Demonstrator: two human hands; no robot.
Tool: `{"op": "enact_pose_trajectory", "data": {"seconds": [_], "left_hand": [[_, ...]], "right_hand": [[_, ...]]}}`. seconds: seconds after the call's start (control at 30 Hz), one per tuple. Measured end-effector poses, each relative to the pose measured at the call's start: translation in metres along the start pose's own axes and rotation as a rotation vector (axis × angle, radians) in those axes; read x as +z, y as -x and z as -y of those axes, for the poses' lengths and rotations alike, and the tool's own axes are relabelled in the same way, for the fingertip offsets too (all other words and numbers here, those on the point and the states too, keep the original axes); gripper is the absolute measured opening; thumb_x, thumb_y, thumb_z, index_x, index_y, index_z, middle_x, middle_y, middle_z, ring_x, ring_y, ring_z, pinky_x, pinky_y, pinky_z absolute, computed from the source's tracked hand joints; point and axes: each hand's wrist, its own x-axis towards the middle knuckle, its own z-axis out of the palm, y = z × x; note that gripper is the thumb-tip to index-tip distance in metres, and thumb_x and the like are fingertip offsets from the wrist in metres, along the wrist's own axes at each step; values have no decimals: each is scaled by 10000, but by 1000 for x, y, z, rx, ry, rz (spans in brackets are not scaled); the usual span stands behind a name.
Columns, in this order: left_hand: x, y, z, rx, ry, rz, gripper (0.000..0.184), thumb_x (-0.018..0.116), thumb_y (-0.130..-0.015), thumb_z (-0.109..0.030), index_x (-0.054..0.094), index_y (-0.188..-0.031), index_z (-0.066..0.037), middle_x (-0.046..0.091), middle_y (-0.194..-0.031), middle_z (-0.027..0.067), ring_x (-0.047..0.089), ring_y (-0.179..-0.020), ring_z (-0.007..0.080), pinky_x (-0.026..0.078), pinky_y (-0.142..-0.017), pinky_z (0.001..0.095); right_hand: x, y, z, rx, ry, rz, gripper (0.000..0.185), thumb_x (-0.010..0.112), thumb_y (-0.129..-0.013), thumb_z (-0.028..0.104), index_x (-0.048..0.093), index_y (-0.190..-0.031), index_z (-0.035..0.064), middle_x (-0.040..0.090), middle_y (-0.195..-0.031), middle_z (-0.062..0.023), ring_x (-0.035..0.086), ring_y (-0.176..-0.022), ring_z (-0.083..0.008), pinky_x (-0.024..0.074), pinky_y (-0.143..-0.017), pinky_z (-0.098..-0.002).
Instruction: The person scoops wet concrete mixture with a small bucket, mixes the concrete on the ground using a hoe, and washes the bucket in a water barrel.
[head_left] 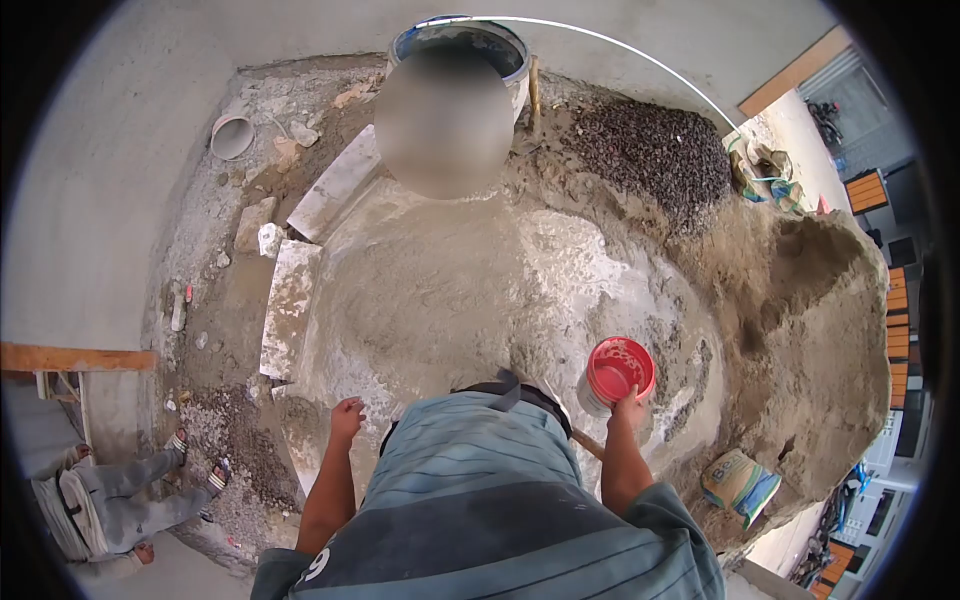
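My right hand (629,408) grips the rim of a red bucket (612,375) on its near side. The bucket tilts so that its inside shows, with pale residue near the rim. My left hand (347,417) hangs at the left of my body, fingers curled, and I cannot make out anything in it. Wet grey mortar (430,290) spreads over the ground in front of me, with paler, whitish patches around its right part.
A large drum (518,85) stands at the back, partly behind a blurred round patch. Dark gravel (655,150) and a sand heap (820,350) lie right, with a sack (740,485). Slabs (290,310) edge the mortar's left. Another person (120,500) is at lower left.
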Motion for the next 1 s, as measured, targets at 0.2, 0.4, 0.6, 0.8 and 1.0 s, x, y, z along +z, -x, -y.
{"op": "enact_pose_trajectory", "data": {"seconds": [0.2,0.4,0.6,0.8,1.0], "left_hand": [[-8,7,21,-94,-160,125,281,585,-884,-235,628,-1135,-118,664,-908,14,636,-725,160,444,-543,305],[-24,3,13,-75,-445,243,253,557,-896,-277,604,-1111,-151,652,-993,16,610,-725,170,443,-593,351],[-24,-13,-18,-90,-172,181,235,572,-886,-217,596,-1103,-131,656,-998,32,616,-731,167,454,-569,308],[8,-23,-49,-54,-124,123,298,605,-873,-205,597,-1154,-106,661,-983,33,631,-737,154,443,-532,268],[42,-8,-43,-41,-170,128,330,634,-854,-202,619,-1159,-76,674,-924,45,646,-712,144,431,-499,251]], "right_hand": [[-9,22,3,101,-399,-11,606,722,-805,436,594,-1085,-87,665,-1001,-223,653,-929,-335,516,-815,-420],[-9,30,-9,234,-450,-21,556,716,-823,382,578,-1114,-72,638,-1098,-226,659,-901,-288,533,-803,-396],[-7,35,-27,291,-545,-38,548,712,-823,371,571,-1129,-61,646,-1074,-216,661,-912,-297,548,-756,-399],[17,0,-55,342,-415,-46,549,711,-822,365,574,-1144,-57,651,-1060,-210,671,-879,-307,553,-740,-409],[10,22,-13,360,-595,21,559,707,-827,352,536,-1148,-72,635,-1030,-202,663,-846,-299,564,-588,-373]]}}
